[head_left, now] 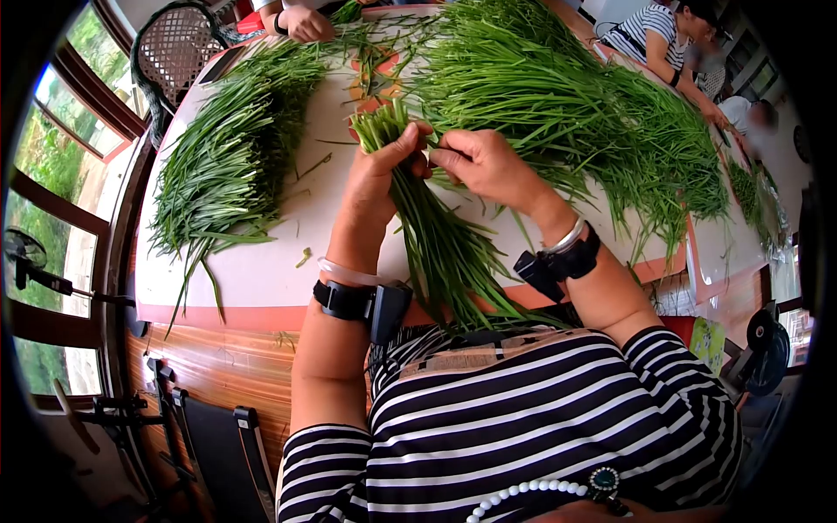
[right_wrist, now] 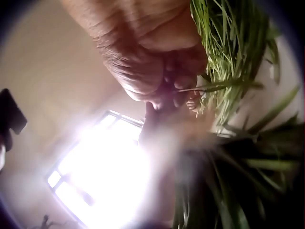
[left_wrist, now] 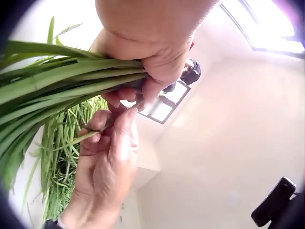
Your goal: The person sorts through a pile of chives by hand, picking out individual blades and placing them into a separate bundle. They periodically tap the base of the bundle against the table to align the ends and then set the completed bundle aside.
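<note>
left hand (head_left: 377, 170) curled round bundle of green stalks (head_left: 440, 240), thumb pressed across stems; pale ends jut just past thumb, leaves trail toward striped shirt (head_left: 506, 397). right hand (head_left: 488, 166) just beside bundle, thumb and fingertips pinching thin blade (left_wrist: 83, 138); right wrist view blurred, so cannot tell whether blade joins bundle. bundle held over white table (head_left: 266, 283), between leafy heaps (head_left: 227, 157).
</note>
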Demonstrator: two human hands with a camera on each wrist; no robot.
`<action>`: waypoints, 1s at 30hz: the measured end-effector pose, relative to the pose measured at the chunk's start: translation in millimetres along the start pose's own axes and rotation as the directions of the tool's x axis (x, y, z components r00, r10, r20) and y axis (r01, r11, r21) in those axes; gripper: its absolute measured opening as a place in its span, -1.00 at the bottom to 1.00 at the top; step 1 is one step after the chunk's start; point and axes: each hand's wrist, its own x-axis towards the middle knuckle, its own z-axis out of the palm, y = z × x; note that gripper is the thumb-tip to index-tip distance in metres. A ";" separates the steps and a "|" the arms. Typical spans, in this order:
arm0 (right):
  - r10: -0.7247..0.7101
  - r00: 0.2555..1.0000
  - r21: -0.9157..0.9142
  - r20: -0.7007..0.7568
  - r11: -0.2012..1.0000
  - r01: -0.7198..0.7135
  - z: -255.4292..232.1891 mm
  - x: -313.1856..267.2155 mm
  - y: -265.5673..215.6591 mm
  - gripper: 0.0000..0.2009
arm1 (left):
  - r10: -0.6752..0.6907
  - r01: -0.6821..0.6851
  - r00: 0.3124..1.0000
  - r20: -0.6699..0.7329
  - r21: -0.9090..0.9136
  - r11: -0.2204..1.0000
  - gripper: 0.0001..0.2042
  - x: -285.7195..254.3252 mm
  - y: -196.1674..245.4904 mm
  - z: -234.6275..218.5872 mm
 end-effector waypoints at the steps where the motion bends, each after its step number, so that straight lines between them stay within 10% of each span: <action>1: 0.066 0.994 0.113 0.082 0.991 -0.075 -7.7 0.9 -1.5 -0.76 | 0.043 -0.044 0.999 -0.015 -0.060 0.997 -0.81 -1.1 3.1 -0.2; 8: -0.029 0.992 -0.486 0.126 0.870 0.087 -14.2 -8.1 33.6 -0.85 | 0.202 -0.132 0.943 0.264 -0.260 0.957 -0.77 -8.6 35.5 -28.9; 12: -0.020 0.997 -0.493 0.079 0.868 0.057 -5.0 -8.0 45.2 -0.85 | 0.190 -0.093 0.927 0.323 -0.294 0.951 -0.77 -11.0 39.9 -28.2; 17: 0.127 0.989 -0.055 -0.072 0.990 -0.131 -20.2 -3.9 45.5 -0.91 | 0.105 -0.084 0.984 0.146 -0.144 0.986 -0.79 -6.4 28.4 -26.2; 24: 0.343 0.935 0.505 -0.089 0.825 -0.254 -31.3 -9.0 28.5 -0.84 | -0.051 0.047 0.998 -0.022 -0.152 0.987 -0.83 4.7 5.8 -10.1; 30: 0.375 0.922 0.651 -0.096 0.724 -0.226 -35.5 -15.2 39.2 -0.92 | 0.300 -0.227 0.901 -0.312 0.248 0.942 -0.89 1.2 26.5 -20.8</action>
